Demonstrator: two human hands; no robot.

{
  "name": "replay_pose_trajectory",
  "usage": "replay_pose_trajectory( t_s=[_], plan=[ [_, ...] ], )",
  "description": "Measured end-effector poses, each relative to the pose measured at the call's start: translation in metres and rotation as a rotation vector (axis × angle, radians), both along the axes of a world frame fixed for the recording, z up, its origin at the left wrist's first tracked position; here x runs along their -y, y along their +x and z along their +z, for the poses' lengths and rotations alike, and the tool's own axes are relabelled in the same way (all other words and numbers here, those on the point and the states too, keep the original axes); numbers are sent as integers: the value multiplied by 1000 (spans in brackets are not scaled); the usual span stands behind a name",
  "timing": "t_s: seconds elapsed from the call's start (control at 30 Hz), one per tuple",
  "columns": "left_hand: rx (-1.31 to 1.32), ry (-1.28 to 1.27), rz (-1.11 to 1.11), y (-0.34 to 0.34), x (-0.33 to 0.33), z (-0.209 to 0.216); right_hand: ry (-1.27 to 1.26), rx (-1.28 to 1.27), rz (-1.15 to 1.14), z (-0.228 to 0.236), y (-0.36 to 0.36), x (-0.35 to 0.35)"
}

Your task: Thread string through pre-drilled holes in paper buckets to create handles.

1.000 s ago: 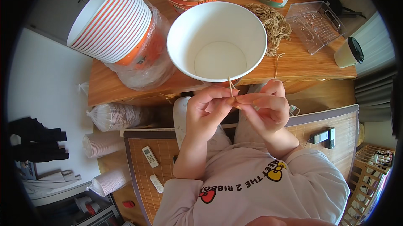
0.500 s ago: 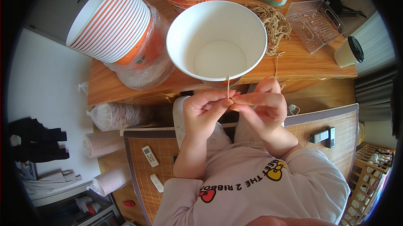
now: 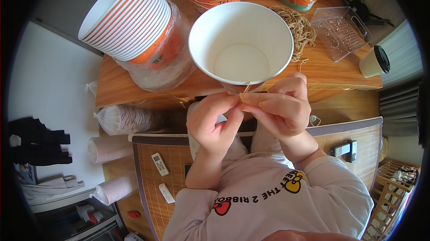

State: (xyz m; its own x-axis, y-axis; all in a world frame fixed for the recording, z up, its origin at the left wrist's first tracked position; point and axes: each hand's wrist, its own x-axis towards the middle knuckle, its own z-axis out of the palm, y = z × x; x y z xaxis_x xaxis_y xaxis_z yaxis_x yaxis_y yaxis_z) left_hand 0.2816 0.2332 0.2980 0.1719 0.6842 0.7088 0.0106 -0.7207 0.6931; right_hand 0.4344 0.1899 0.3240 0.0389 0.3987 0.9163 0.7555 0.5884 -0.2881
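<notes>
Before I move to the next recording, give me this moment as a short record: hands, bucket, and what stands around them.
Left hand: pinching thin string at the bucket's near rim
Right hand: fingertips meeting the left's at that string
Open bucket: white inside, mouth up, by the near edge of the wooden table
To its left: nested bucket stack, partly in clear plastic
To its right: tangled twine, clear box, black-lidded cup

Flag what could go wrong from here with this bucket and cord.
The thin cord could slip, as the left hand and right hand pinch it only at the fingertips. A hard pull might tip the white-lined bucket, which sits near the table's front edge. The loose cord pile close beside it looks tangled and may snag.
</notes>
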Motion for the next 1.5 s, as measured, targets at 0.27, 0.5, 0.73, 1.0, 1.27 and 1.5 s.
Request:
replay_pose_trajectory(
  t_s=[0.27, 0.5, 0.73, 1.0, 1.27, 1.5],
  plan=[
    [32, 169, 51, 4, -6, 9, 57, 100, 37, 5, 5, -9],
    [160, -120, -94, 2, -4, 4, 13, -38, 76, 2, 3, -1],
    [150, -86, -83, 1, -1, 7, 97, 94, 16, 1, 0, -10],
    [89, -68, -8, -1, 6, 12, 50, 84, 21, 6, -3, -10],
    [74, 7, -14, -2, 4, 11, -82, 57, 30, 7, -2, -3],
    [55, 18, 109, 1, 6, 13, 96, 1, 27, -2, -4, -11]
  ],
)
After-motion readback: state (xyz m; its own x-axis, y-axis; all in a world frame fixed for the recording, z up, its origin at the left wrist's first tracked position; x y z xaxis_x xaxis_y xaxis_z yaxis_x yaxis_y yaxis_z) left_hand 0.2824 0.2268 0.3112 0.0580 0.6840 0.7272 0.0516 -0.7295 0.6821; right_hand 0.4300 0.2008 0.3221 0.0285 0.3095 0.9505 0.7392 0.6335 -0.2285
